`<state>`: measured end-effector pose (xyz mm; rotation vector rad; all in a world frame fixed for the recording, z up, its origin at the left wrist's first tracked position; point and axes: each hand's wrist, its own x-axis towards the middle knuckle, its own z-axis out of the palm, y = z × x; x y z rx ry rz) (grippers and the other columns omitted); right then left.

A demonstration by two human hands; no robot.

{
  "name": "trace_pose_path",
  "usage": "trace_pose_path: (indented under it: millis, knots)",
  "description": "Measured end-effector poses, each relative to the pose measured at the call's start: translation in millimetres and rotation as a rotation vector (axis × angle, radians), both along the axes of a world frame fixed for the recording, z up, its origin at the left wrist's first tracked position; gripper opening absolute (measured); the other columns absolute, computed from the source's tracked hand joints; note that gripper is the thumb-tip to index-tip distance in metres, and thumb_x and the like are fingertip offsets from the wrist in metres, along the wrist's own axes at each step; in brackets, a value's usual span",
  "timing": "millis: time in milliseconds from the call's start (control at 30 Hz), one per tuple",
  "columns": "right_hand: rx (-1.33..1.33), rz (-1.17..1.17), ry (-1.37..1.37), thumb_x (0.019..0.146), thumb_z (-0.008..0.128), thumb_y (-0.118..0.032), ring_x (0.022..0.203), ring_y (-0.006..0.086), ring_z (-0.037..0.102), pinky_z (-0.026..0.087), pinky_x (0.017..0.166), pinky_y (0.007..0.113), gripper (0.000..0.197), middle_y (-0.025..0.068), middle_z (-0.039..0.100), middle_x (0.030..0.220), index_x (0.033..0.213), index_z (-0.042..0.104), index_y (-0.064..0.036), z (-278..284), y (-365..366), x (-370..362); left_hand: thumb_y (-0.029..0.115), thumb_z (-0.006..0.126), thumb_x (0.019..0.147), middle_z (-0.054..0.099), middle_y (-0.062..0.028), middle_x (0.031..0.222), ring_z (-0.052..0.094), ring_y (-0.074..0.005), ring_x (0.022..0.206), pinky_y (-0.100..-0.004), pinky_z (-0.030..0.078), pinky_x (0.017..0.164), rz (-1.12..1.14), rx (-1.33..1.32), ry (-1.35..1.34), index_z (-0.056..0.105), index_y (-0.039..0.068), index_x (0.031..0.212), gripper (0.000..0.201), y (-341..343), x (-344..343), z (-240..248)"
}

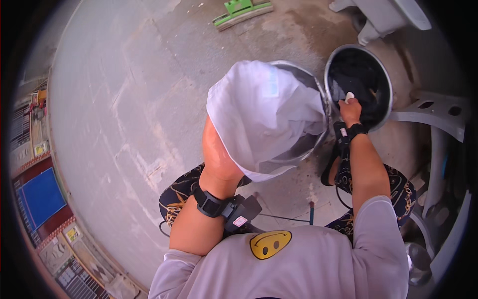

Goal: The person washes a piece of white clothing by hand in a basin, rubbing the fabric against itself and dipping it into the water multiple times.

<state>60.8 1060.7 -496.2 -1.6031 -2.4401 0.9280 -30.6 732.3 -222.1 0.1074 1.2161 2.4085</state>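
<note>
A white cloth (259, 109), seemingly a garment, is draped over my left hand (215, 144); it hides the fingers, and only the wet back of the hand and wrist show. Its right side hangs into a metal basin (318, 142) in front of me. Over a second metal basin (384, 74) to the right, my right hand (350, 110) is closed on a small white piece of soap (349, 96). Dark cloth (361, 65) lies inside that basin, just beyond and below the right hand.
White plastic furniture (438, 109) stands close by on the right, with another white plastic piece (383, 20) at the far right. A green mop head (241, 11) lies on the concrete floor (124, 109) at the back. A metal bowl (418, 261) sits at lower right.
</note>
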Motion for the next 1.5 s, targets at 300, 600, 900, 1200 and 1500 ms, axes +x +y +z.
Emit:
trace_pose_path:
  millis: [300, 600, 900, 1200, 1500]
  knots:
    - [0.105, 0.314, -0.133, 0.073, 0.070, -0.034, 0.090, 0.0354, 0.062, 0.047, 0.080, 0.038, 0.046, 0.0214, 0.064, 0.090, 0.097, 0.059, 0.0032, -26, 10, -6, 0.021, 0.043, 0.094, 0.054, -0.0140, 0.118, 0.054, -0.0222, 0.103, -0.0358, 0.046, 0.087, 0.058, 0.131, -0.027, 0.045, -0.002, 0.124, 0.038, -12, -4, 3]
    - [0.136, 0.246, -0.065, 0.077, 0.065, -0.028, 0.083, 0.0339, 0.062, 0.047, 0.076, 0.039, 0.033, 0.0178, 0.065, 0.084, 0.090, 0.059, 0.0011, -35, 2, 7, 0.025, 0.041, 0.094, 0.051, -0.0144, 0.122, 0.052, -0.0241, 0.107, -0.0379, 0.045, 0.090, 0.120, 0.050, 0.021, 0.043, 0.000, 0.126, 0.040, -29, -1, 5]
    - [0.084, 0.085, 0.085, 0.072, 0.073, -0.036, 0.073, 0.0263, 0.061, 0.047, 0.073, 0.034, 0.039, 0.0119, 0.063, 0.076, 0.083, 0.059, -0.0005, -35, -11, 1, 0.028, 0.039, 0.095, 0.049, -0.0148, 0.125, 0.050, -0.0259, 0.111, -0.0401, 0.043, 0.093, 0.165, -0.056, 0.062, 0.040, 0.001, 0.128, 0.043, -39, 2, 10]
    - [-0.547, -0.273, 0.467, 0.081, 0.058, 0.003, 0.071, 0.0174, 0.066, 0.050, 0.059, 0.024, 0.011, 0.0084, 0.065, 0.078, 0.090, 0.057, -0.0024, -54, 2, 14, 0.031, 0.037, 0.095, 0.046, -0.0153, 0.129, 0.048, -0.0278, 0.115, -0.0422, 0.042, 0.096, 0.256, -0.620, 0.253, 0.038, 0.002, 0.130, 0.046, -54, 6, 0]
    - [-0.119, -0.393, 0.429, 0.076, 0.070, -0.019, 0.061, 0.0183, 0.063, 0.050, 0.055, 0.029, 0.024, 0.0087, 0.065, 0.075, 0.090, 0.059, -0.0024, -36, 3, 19, 0.032, 0.035, 0.096, 0.046, -0.0156, 0.130, 0.048, -0.0287, 0.116, -0.0422, 0.041, 0.097, 0.277, -0.842, 0.392, 0.038, 0.001, 0.132, 0.048, -45, 12, -12]
